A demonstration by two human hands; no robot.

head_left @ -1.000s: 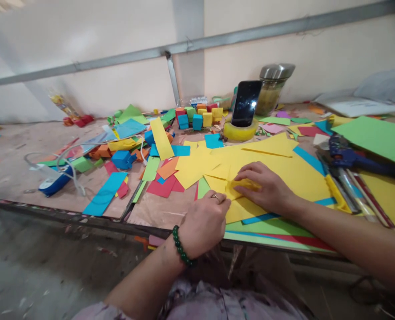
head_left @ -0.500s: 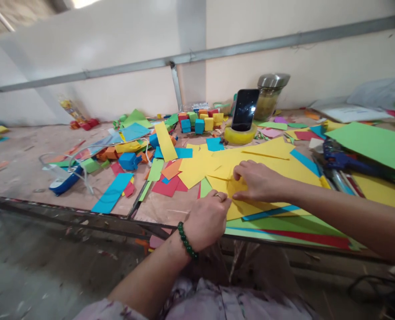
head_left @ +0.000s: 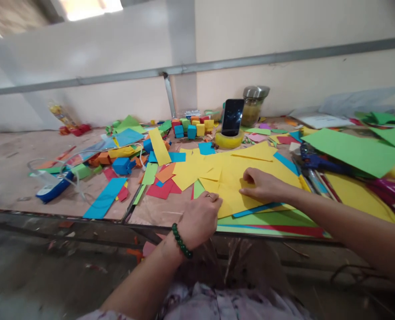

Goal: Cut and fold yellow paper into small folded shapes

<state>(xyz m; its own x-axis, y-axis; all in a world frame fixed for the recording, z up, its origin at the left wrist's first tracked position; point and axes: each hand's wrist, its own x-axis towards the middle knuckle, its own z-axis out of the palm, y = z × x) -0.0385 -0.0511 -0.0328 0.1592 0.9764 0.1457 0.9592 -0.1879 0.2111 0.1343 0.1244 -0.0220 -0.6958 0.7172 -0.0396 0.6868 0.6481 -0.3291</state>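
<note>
A large sheet of yellow paper (head_left: 251,162) lies near the front edge of the table, with smaller yellow pieces (head_left: 189,171) overlapping its left side. My left hand (head_left: 200,218), wearing a green bead bracelet (head_left: 181,241) and a ring, is closed at the sheet's lower left edge. Its fingers appear to pinch yellow paper there; the fingertips are partly hidden. Over the middle of the sheet is my right hand (head_left: 260,184), with thumb and curled forefinger apart and nothing visible between them. Blue, green and red sheets (head_left: 284,229) stick out underneath.
A phone (head_left: 232,116) stands in a yellow tape roll (head_left: 229,139), before a lidded jar (head_left: 253,106). Small coloured blocks (head_left: 191,131) sit behind. Left are paper scraps and a blue-and-white device (head_left: 54,186) with a cable. A blue glue gun (head_left: 320,160), pens and green sheets (head_left: 354,151) lie right.
My right hand has moved a little away from my left, widening the gap between them. My left hand stays at the paper's edge. The camera view has shifted slightly.
</note>
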